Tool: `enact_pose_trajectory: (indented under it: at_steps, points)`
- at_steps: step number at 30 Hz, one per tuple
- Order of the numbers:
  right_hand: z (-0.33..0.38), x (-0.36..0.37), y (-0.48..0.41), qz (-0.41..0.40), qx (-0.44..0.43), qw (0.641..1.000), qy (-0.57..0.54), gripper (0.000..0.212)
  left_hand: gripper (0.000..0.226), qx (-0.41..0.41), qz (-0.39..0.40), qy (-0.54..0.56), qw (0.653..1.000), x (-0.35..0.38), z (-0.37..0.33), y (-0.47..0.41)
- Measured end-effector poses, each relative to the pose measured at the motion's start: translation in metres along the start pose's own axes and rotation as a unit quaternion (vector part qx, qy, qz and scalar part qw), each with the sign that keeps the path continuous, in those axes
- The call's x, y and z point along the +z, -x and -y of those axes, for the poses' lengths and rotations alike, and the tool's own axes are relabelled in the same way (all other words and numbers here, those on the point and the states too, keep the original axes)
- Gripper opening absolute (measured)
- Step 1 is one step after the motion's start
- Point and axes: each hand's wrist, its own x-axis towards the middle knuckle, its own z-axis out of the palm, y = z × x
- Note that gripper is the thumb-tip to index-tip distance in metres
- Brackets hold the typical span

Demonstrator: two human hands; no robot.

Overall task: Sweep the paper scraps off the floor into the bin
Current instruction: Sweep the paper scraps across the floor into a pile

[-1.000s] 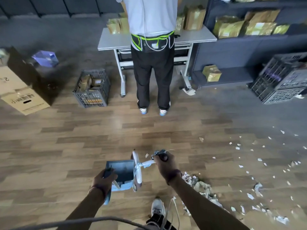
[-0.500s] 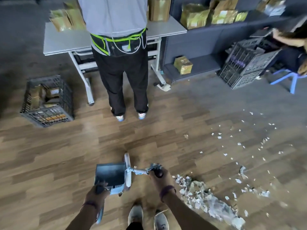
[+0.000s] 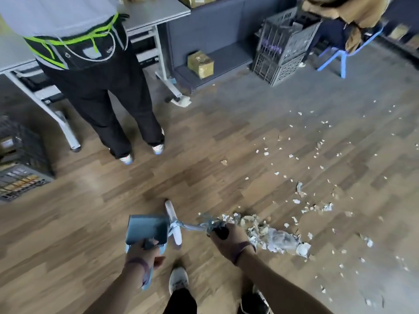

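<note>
While left hand (image 3: 141, 254) clasps dustpan (image 3: 147, 230) and right hand (image 3: 229, 240) broom (image 3: 173, 223), fingers (image 3: 214, 237) curled, I judge scraps (image 3: 272, 236) light, flighty: sweep gently.

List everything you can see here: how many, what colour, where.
Grey-blue plastic dustpan: one, low centre.
White-headed broom with metal handle: one, right of dustpan.
Heap of pale paper scraps: one, right of broom; loose scraps scattered beyond.
Dark plastic crates: two stacked, upper right; another crate, left edge.
Gold wrapped package: one, low shelf.
Standing person in black trousers: one, at grey table.
Left hand: grips dustpan handle.
Right hand: grips broom handle.
</note>
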Motion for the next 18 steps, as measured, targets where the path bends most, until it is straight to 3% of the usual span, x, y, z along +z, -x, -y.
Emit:
enact_pose_trajectory:
  at_steps: [7, 11, 18]
  points:
    - [-0.123, -0.100, 0.016, -0.002, 0.027, 0.999, 0.022, 0.039, 0.016, 0.008, 0.034, -0.049, 0.998, 0.139, 0.010, 0.062]
    - [-0.205, -0.171, 0.022, -0.017, 0.052, 0.997, 0.049, 0.028, 0.012, 0.008, 0.061, -0.060, 0.996, 0.238, 0.024, 0.101]
    - [-0.325, -0.285, 0.046, -0.053, 0.131, 0.989, 0.052, 0.034, 0.013, 0.027, 0.131, -0.104, 0.985, 0.393, 0.038, 0.155]
